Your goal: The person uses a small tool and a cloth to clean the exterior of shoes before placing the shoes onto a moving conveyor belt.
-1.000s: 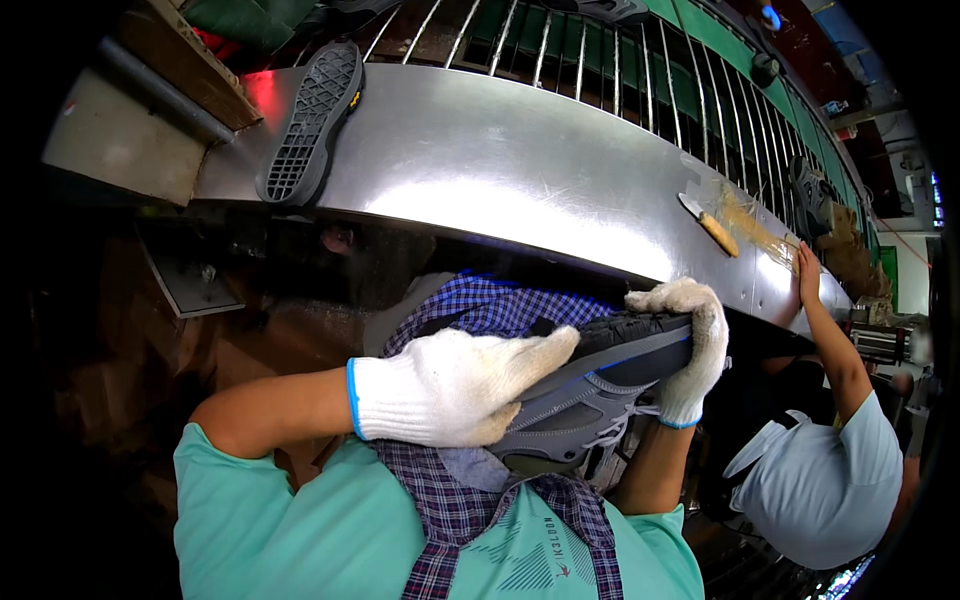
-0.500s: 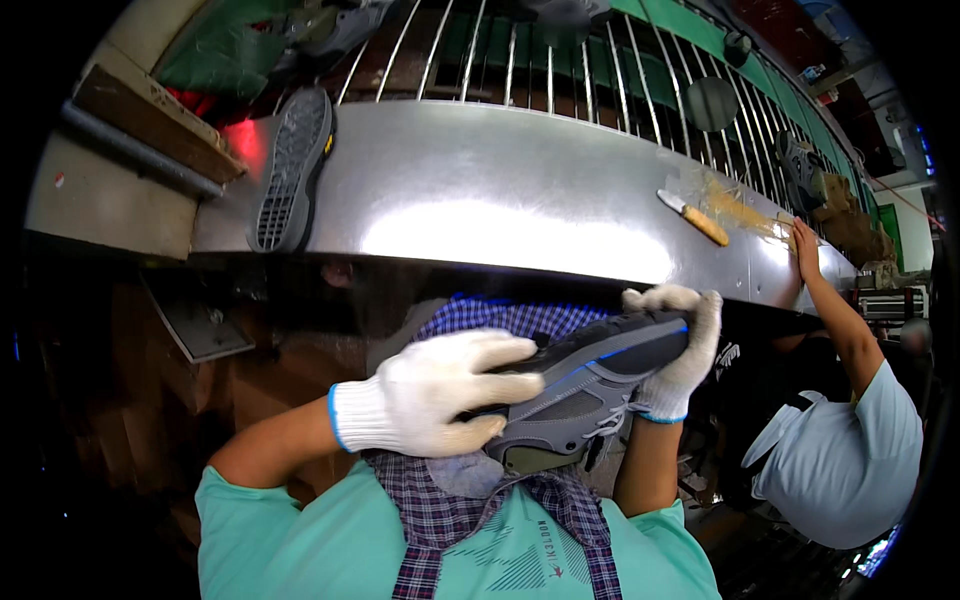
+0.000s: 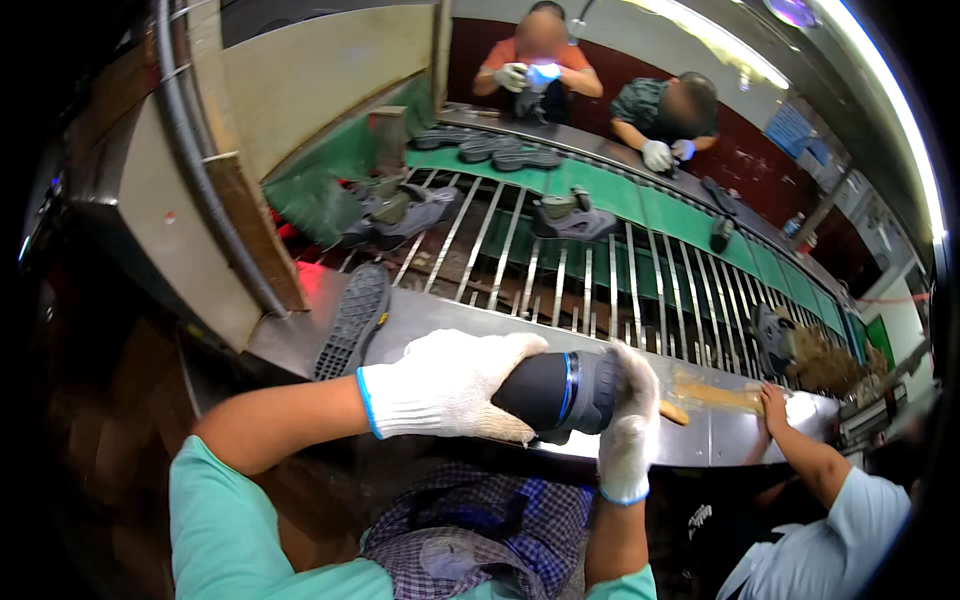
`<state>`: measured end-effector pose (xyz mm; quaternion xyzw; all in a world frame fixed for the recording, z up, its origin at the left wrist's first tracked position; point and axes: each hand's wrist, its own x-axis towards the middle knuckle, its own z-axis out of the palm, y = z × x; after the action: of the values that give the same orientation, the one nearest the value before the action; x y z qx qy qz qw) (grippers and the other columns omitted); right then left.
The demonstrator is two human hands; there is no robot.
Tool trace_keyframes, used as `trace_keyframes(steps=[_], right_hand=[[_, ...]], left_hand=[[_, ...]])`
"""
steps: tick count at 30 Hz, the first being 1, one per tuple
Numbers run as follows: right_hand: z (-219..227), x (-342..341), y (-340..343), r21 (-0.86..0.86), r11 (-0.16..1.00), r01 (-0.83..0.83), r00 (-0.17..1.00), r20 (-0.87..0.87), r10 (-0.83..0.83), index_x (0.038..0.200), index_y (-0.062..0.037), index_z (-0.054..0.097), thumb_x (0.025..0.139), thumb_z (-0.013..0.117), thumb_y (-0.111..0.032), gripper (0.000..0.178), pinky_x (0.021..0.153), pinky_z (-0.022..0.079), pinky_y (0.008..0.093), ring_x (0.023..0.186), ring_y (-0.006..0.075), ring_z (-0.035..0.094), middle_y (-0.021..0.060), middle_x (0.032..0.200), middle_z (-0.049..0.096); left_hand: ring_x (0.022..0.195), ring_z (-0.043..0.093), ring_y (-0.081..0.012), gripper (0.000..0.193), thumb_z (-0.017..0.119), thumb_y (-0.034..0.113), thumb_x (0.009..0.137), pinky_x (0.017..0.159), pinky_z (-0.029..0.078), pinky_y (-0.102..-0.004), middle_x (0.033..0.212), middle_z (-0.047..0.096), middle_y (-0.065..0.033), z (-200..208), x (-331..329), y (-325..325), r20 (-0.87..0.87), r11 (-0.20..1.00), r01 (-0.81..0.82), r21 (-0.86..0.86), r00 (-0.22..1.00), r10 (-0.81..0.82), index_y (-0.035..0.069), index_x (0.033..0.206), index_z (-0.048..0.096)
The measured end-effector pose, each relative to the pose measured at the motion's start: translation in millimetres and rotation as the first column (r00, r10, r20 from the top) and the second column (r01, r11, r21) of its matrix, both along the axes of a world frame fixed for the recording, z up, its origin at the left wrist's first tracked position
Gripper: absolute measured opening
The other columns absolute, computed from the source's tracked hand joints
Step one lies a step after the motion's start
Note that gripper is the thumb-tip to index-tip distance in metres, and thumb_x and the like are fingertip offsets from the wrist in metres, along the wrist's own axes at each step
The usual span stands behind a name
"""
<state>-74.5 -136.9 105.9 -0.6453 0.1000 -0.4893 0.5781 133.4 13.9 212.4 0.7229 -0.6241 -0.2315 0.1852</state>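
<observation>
Long white tube lights (image 3: 715, 42) blazed overhead at upper right, throwing glare onto a silver metal bench (image 3: 415, 318) tinged red at its left end. Deep shadow swallowed the lower left. Fisheye distortion curved the scene within black edges; the white-gloved right hand (image 3: 632, 420) appeared slightly blurred.

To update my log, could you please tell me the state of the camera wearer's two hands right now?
Left hand: holding the shoe.
Right hand: holding the same shoe, from the other side.
</observation>
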Motion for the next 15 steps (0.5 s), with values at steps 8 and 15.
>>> trace_keyframes(steps=[8,15], right_hand=[[31.5,12.4,-40.1,0.028,0.958,-0.285,0.958,0.019,0.285,0.133,-0.0039,0.059,0.089,0.074,-0.021,0.049,0.119,0.043,0.0422,0.131,0.0272,0.058,0.0147,0.138,0.060],[19.4,39.6,-17.2,0.226,0.930,-0.290,0.918,0.339,0.204,0.108,-0.0087,0.060,0.081,0.082,-0.033,0.042,0.116,0.046,0.0457,0.121,0.0283,0.060,0.0128,0.122,0.062]], left_hand=[[0.105,0.076,-0.0433,0.094,0.084,0.066,0.079,0.093,0.061,-0.0488,0.116,0.075,-0.0250,52.5,-12.6,-57.6,0.209,0.947,0.147,0.284,0.955,-0.211,0.001,0.141,0.057],[0.099,0.078,-0.0431,0.098,0.085,0.071,0.078,0.085,0.064,-0.0505,0.111,0.077,-0.0230,42.1,-18.4,-39.0,0.289,0.937,-0.009,0.348,0.952,-0.098,0.004,0.143,0.054]])
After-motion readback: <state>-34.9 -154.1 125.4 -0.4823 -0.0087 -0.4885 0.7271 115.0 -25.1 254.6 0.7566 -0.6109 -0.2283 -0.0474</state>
